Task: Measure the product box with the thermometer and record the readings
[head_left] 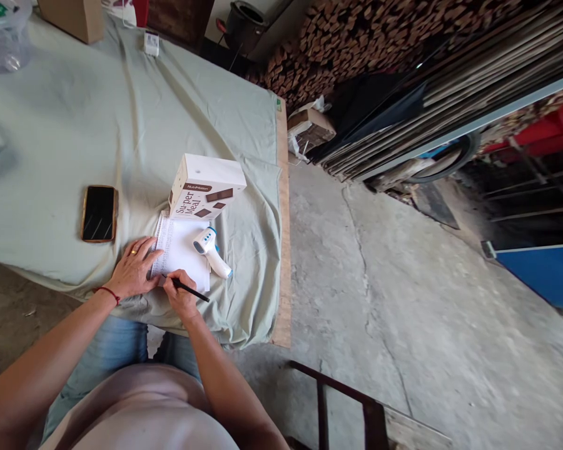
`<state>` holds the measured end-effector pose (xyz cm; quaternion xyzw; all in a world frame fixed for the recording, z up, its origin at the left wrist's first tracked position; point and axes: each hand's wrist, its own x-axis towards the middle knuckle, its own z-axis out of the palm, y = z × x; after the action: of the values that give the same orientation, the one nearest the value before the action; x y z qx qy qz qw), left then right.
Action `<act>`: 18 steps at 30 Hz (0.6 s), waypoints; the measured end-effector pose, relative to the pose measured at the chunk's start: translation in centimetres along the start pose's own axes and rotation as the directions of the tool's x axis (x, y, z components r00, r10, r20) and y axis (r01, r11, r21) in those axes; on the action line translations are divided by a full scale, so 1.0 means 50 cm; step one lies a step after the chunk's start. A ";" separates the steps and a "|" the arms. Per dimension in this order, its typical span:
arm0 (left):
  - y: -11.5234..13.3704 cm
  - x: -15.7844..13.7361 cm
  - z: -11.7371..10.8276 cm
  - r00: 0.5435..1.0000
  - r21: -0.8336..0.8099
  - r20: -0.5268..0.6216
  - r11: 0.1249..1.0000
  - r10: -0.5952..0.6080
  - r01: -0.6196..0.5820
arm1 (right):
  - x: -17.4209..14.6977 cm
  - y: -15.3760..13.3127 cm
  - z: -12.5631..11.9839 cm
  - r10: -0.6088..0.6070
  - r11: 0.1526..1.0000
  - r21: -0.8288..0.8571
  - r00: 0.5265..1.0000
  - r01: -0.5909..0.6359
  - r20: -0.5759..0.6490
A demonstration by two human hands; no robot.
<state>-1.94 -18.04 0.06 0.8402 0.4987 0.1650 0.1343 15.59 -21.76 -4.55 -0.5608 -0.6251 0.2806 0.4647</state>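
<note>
A black pen (192,290) is gripped in my right hand (181,295), its tip down at the lower left part of a white sheet of paper (182,250). Rows of small writing run along the paper's left side. My left hand (135,267) lies with fingers spread at the sheet's left edge; it wears a ring and a red wrist cord. On the right part of the paper rests a white and blue infrared thermometer (212,251). Just beyond the sheet stands a white "Super Meal" box (207,187).
A smartphone (99,214) lies left on the pale green tablecloth (65,137). At the far end are a cardboard box (75,19), a clear plastic container (2,37) and a small white box (151,44). Stacked firewood (356,37) and a dark metal frame (347,400) are off the table.
</note>
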 end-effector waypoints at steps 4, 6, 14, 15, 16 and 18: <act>0.000 0.000 0.000 1.000 -0.014 0.000 1.000 -0.004 0.004 | -0.001 0.001 0.000 0.012 1.000 0.015 1.000 -0.011 -0.021; -0.001 0.000 0.001 1.000 -0.032 -0.002 0.999 -0.008 0.008 | -0.001 0.002 0.000 0.021 1.000 0.004 0.999 -0.021 -0.023; -0.001 0.000 0.002 1.000 -0.021 -0.005 1.000 0.002 -0.002 | -0.002 0.000 -0.002 0.075 0.997 0.034 0.997 -0.074 -0.019; -0.001 0.000 0.002 1.000 -0.021 -0.006 1.000 0.002 -0.002 | -0.001 -0.001 -0.001 0.071 0.997 0.025 0.997 -0.071 -0.021; -0.001 0.000 0.003 1.000 -0.024 -0.008 1.000 0.000 0.000 | -0.001 -0.002 -0.001 0.064 0.998 0.016 0.998 -0.063 -0.024; -0.001 -0.001 0.003 1.000 -0.030 -0.015 1.000 -0.006 0.005 | -0.001 -0.004 0.000 0.036 0.999 0.003 0.999 -0.036 -0.030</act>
<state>-1.91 -18.07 -0.12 0.8355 0.4995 0.1783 0.1438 15.49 -21.85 -4.41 -0.5757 -0.6074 0.2814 0.4695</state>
